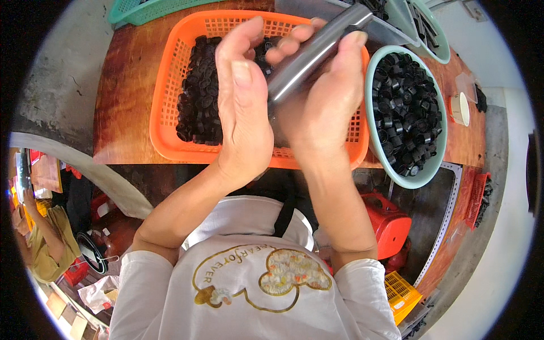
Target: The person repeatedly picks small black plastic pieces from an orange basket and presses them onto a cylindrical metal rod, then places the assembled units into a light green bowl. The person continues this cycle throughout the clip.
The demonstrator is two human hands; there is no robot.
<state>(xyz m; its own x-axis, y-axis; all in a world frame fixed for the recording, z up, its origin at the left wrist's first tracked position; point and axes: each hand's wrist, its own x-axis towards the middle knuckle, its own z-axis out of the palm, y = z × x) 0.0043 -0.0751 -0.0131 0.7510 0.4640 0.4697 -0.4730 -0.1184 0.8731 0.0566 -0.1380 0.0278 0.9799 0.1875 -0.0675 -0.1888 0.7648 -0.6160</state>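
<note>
A glossy dark grey tube point(309, 59) slants above the orange basket point(160, 122), its upper end to the right. My right hand point(328, 107) is closed round it, fingertips showing on its left side and the thumb near the upper end. A small black piece sits beside that thumb tip; its kind is unclear. My left hand point(243, 102) is raised with bent fingers, its palm beside the tube's lower end. Whether palm and tube touch is hard to tell. Beneath both hands, the basket holds many small black caps point(198, 90).
At the right stands a pale green basin point(371, 119) full of black caps. Farther back are a clear bin point(391, 31), another green basin point(445, 51) and a green basket point(122, 11). A white-faced roll point(460, 109) lies on the wooden table point(122, 107). Someone's arm point(48, 226) shows far left.
</note>
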